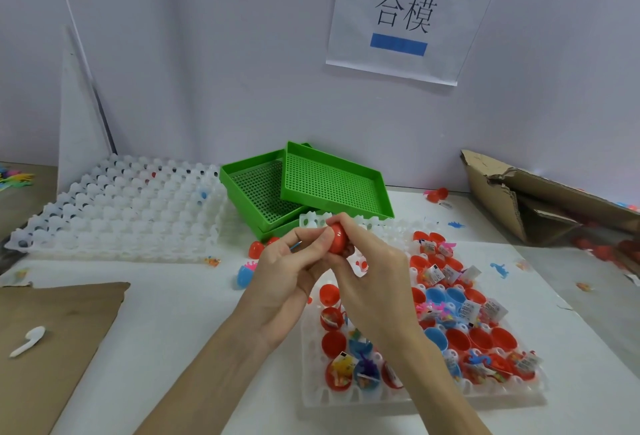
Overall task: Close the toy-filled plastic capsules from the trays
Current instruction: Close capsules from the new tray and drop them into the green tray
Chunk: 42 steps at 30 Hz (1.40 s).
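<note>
I hold one red capsule point(337, 238) up in front of me, above the far end of the white tray point(349, 396) of open capsules. My left hand point(291, 271) has its thumb and fingers curled around the capsule's left side, and my right hand point(372, 271) closes its fingertips on the right side from above. With a hand on each half I can push them together along one line, which is, I judge, why I lift the capsule clear of the tray: the pockets would give me nothing firm to squeeze against. Whether the seam has clicked home I cannot tell, since my fingers cover it.

The tray lies just below my right forearm, its pockets full of red and blue half-shells point(460, 339) with toys and folded paper slips inside, so the next one is a short reach away. Most of these look unclosed, so I judge the job is far from finished. A few capsules lie loose on the white tabletop, among them a blue one point(245, 277) just left of my left hand and a red one point(256, 249) beyond it.

Further back a stack of empty white trays point(121, 206) sits to the left, two green mesh baskets point(311, 185) lean together in the middle, and a torn cardboard box point(540, 199) lies to the right.
</note>
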Motion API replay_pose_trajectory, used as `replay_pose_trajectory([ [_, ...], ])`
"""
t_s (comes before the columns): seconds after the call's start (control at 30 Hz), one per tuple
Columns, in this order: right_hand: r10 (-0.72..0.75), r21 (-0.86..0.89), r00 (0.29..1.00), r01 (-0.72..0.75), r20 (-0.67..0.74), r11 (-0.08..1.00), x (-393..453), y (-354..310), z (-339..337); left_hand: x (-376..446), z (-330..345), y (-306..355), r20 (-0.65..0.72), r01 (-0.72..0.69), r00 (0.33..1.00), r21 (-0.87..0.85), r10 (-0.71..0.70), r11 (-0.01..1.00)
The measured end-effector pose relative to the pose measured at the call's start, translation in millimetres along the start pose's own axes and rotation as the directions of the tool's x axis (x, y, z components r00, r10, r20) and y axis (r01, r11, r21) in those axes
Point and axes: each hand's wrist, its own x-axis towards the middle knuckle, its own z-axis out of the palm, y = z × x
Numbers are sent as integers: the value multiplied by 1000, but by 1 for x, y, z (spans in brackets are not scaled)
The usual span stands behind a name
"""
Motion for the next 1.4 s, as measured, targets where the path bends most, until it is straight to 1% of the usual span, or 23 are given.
replay_pose_trajectory([
  [0.13, -14, -29, 999, 13, -46, 999, 1, -1, 2, -1, 0, 2, 2, -34, 999, 43, 34, 998],
  [0.2, -11, -55, 998, 8, -59, 998, 1, -1, 2, -1, -1, 2, 12, -10, 1000, 34, 10, 999],
  [0.27, 4, -78, 999, -6, -34, 997, 0, -1, 3, -2, -1, 3, 30, 30, 999, 8, -30, 1000],
  [0.33, 23, -80, 999, -25, -25, 996, 1, 0, 4, -2, -2, 3, 37, 41, 998, 27, -42, 999],
  [0.43, 47, -57, 998, -50, -47, 997, 1, 1, 4, -3, 0, 4, 48, 39, 998, 67, -43, 997],
  [0.6, 65, -29, 998, -64, 7, 997, 1, 3, 3, -3, 1, 2, 24, -23, 1000, 197, 19, 980],
  [0.67, 67, -49, 997, -65, 48, 997, 1, 4, 2, -2, 1, 0, -9, -63, 998, 267, 68, 962],
  [0.73, 83, -63, 993, -77, 88, 995, 1, 6, 2, 0, -2, -3, -52, -89, 993, 302, 110, 949],
  [0.8, 118, -59, 985, -111, 128, 992, 1, 5, 1, 1, -4, -5, -74, -101, 988, 341, 134, 935],
  [0.9, 183, -61, 963, -174, 200, 983, 7, 2, -5, 4, -6, -7, -78, -94, 987, 449, 144, 889],
  [0.97, 225, -37, 959, -222, 174, 974, 17, 3, -14, 6, -5, -9, -88, -78, 987, 465, 134, 882],
  [1.0, 274, 38, 952, -282, 138, 959, 25, 5, -20, 7, -5, -9, -101, -59, 988, 442, 115, 895],
  [1.03, 345, 161, 932, -359, 109, 919, 36, 10, -28, 8, -6, -8, -113, -40, 989, 408, 94, 912],
  [1.07, 427, 328, 898, -437, 105, 837, 50, 19, -38, 9, -7, -7, -122, -29, 989, 375, 81, 927],
  [1.1, 504, 524, 854, -491, 131, 695, 67, 30, -49, 10, -10, -4, -130, -27, 989, 345, 76, 938],
  [1.13, 557, 709, 814, -490, 165, 507, 87, 44, -63, 11, -12, -2, -139, -27, 987, 319, 75, 947],
  [1.17, 597, 844, 782, -434, 180, 314, 107, 57, -79, 12, -14, -1, -149, -23, 986, 298, 71, 954],
  [1.2, 632, 925, 755, -345, 173, 158, 127, 71, -95, 12, -16, -1, -160, -14, 985, 278, 61, 960],
  [1.23, 663, 963, 735, -258, 142, 81, 145, 84, -110, 13, -18, -1, -168, -1, 985, 258, 46, 966],
  [1.27, 693, 973, 714, -215, 99, 84, 158, 96, -122, 14, -19, -1, -174, 11, 984, 241, 32, 970],
  [1.3, 719, 963, 693, -229, 59, 141, 167, 107, -131, 15, -20, -1, -175, 21, 984, 231, 20, 973],
  [1.37, 758, 901, 652, -340, 21, 268, 172, 126, -137, 17, -21, 0, -166, 34, 986, 223, 3, 974],
  [1.4, 773, 861, 634, -404, 21, 308, 169, 132, -136, 18, -21, 1, -164, 35, 986, 223, 2, 974],
])
